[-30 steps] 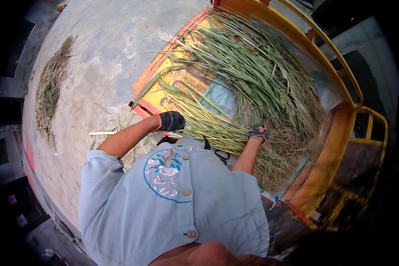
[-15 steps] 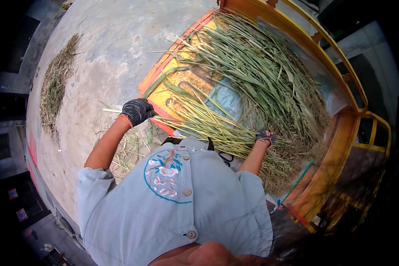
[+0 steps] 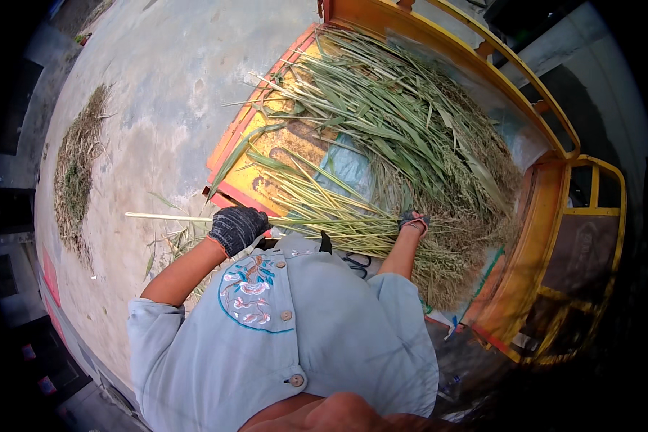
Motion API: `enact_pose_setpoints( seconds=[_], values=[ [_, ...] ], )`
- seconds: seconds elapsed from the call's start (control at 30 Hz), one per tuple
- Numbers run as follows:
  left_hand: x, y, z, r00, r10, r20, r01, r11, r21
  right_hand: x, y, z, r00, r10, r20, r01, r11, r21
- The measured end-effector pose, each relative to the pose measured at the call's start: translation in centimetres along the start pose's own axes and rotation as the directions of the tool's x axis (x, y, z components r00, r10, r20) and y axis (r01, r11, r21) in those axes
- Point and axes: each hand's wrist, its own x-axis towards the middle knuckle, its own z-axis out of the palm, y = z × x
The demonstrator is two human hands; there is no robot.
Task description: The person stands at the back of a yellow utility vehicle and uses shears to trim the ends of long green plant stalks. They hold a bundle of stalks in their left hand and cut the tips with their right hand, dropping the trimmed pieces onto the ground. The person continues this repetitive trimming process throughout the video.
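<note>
1. With twelve straight ahead of my chest, my left hand (image 3: 237,228) is at eleven, its gloved fingers closed round a pale stalk (image 3: 165,217) whose bare end juts toward ten, beyond the truck bed.
2. If that fist slackens, I judge, the long end could swing or slip out and drop among the loose scraps (image 3: 173,241) on the ground.
3. My right hand (image 3: 414,221) is at two, curled round the bunch of stalks (image 3: 324,205) close to the seed heads; how many it grips, I cannot tell.
4. A weak hold there could let the bunch fan apart, and a hard pull could tear seed heads loose, since they lie tangled together.
5. The truck bed (image 3: 266,149), yellow with a red edge, spreads from twelve to two. It holds my bunch, a bluish plastic sheet (image 3: 350,173) partly covered by stalks, and, farther off at one, a big leafy pile (image 3: 396,119).
6. Well apart, at ten, a dry heap (image 3: 78,176) lies on the ground.
</note>
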Motion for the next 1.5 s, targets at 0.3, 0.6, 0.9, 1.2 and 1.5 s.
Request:
enact_pose_setpoints(
  seconds=[0.3,0.6,0.9,1.2,1.5],
  values=[
    [-5.4,-4.7,-3.5,0.981,-0.040,-0.191,0.064,0.990,0.122,3.5,0.7,1.4,0.993,0.023,-0.119,-0.024,1.000,-0.009],
    [-17.3,-19.6,-7.3,0.461,-0.396,-0.794,0.630,0.776,-0.021,2.0,-4.3,3.7,0.944,-0.115,-0.309,0.045,0.973,-0.226],
    [-31.7,-30.7,13.8,-0.222,-0.929,-0.296,0.974,-0.226,-0.019,3.6,0.4,0.1,0.979,-0.146,-0.145,0.104,0.959,-0.262],
    [-8.7,-14.7,25.2,0.365,-0.912,0.188,0.926,0.336,-0.170,0.2,3.6,4.1,0.962,-0.002,0.274,0.270,0.173,-0.947],
    [-1.4,-16.0,19.1,0.708,-0.688,0.158,0.655,0.557,-0.511,6.0,13.4,7.6,0.930,0.364,0.055,-0.355,0.926,-0.130]
  ],
)
